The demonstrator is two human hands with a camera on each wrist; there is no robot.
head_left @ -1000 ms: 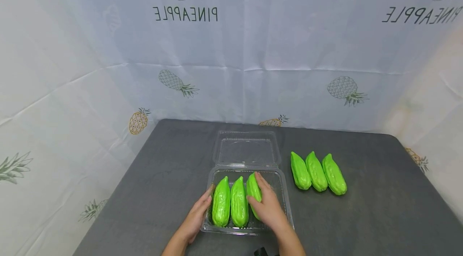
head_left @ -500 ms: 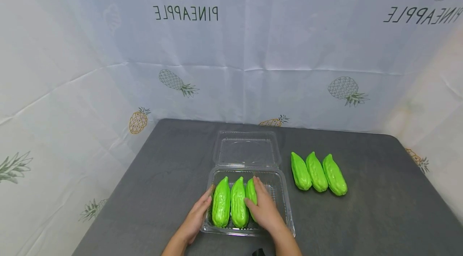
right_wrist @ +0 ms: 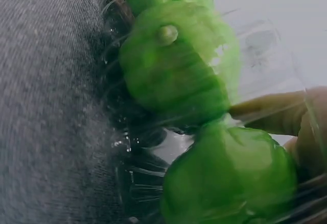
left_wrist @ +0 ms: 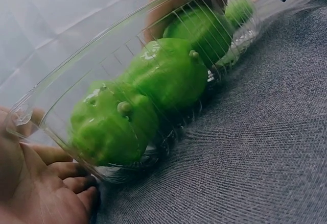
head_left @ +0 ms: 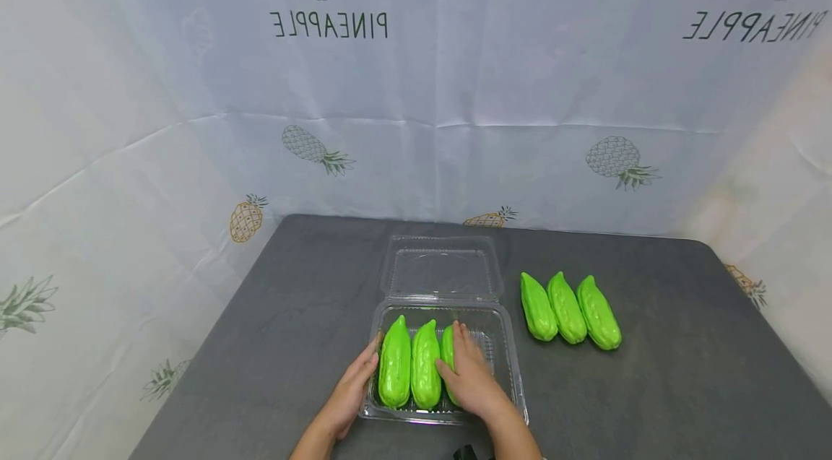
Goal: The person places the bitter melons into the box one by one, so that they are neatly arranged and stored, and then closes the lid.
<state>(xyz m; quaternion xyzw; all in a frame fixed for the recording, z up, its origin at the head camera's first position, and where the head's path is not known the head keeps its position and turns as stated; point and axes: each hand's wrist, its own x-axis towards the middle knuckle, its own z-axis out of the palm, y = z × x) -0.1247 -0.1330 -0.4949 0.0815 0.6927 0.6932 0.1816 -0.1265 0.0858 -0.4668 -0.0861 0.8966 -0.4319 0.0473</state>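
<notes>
Bumpy veg [head_left: 394,366]; clr plastic box [head_left: 497,339]

Three viewpoints on one clear container [head_left: 497,326]

Head: from above, facing forward and down, well back, container toward six o'clock, curtain [head_left: 416,77] beyond.
Left wrist: low, near, tilted, looking through the container's side, table [left_wrist: 245,147] at four o'clock.
Right wrist: nearer still, table at nine o'clock.
Shared by both wrists: green vegetables [left_wrist: 168,76].

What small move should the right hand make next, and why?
I'd probably have the right hand release the green vegetable it grips: that one lies in the tray beside two others, while three loose vegetables lie on the table.
</notes>
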